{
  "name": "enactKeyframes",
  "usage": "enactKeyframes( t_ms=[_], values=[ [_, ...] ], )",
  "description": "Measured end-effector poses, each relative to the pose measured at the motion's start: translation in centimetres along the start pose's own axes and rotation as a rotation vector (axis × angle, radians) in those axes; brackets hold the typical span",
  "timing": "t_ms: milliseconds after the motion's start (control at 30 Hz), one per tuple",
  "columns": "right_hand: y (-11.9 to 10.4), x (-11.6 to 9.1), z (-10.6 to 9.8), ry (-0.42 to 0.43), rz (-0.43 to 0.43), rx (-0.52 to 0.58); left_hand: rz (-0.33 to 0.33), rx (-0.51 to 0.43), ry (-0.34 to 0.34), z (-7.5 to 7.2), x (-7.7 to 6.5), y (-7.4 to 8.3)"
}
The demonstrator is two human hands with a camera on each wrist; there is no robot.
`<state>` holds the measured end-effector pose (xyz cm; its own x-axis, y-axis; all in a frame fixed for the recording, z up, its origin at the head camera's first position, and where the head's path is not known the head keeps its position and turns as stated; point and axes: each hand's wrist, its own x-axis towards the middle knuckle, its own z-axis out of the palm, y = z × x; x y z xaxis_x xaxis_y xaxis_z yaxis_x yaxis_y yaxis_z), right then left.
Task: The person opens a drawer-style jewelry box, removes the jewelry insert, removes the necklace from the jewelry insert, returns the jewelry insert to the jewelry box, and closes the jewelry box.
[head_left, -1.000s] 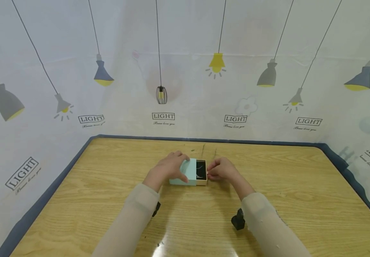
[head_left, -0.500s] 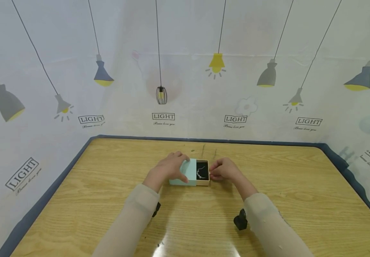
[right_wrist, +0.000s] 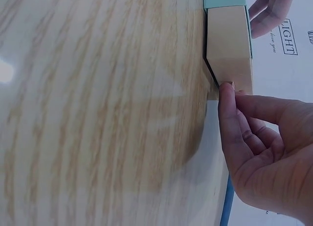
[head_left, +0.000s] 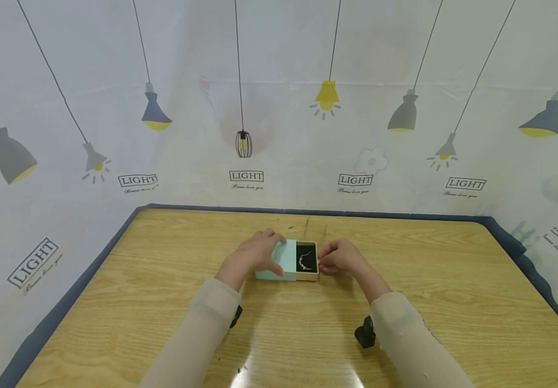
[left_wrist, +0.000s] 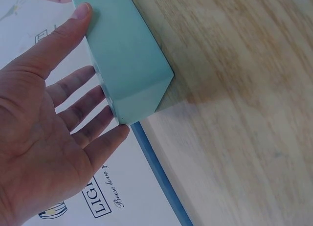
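Slid farther to the right than one second ago, the shallow tan card drawer now shows more of its length, and the right hand has shifted outward with it, while the left hand stays in place. Behind everything spreads a white fabric backdrop printed with hanging lamps and framed "LIGHT" lettering. Before it lies a broad, glossy, yellow-brown wood-grain table, edged at the back by a dark blue strip. Two forearms in cream long sleeves reach across, with a black wrist device showing beneath the right one. Near the table's middle, toward its far side, sits the mint-green rectangular card cover, lying flat with the drawer sticking out of its right end, partly inside. Around the cover, the left hand holds on with thumb and fingertips spread apart at opposite edges. At the drawer's outer end, the right thumb and index finger are pinched together; the small piece between their tips is mostly hidden. Inside the drawer lies a black lining, and on it rests a thin, silvery, curved chain.
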<state>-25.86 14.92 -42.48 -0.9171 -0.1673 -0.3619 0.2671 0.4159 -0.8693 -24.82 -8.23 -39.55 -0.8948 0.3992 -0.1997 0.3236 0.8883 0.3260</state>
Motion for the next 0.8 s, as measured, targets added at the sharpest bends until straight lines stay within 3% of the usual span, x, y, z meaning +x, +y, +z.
enactKeyframes(
  t_ms=[800],
  values=[
    [0.41, -0.23, -0.56, 0.020, -0.008, -0.038, -0.018, -0.012, 0.002, -0.07, -0.12, 0.14]
  ],
)
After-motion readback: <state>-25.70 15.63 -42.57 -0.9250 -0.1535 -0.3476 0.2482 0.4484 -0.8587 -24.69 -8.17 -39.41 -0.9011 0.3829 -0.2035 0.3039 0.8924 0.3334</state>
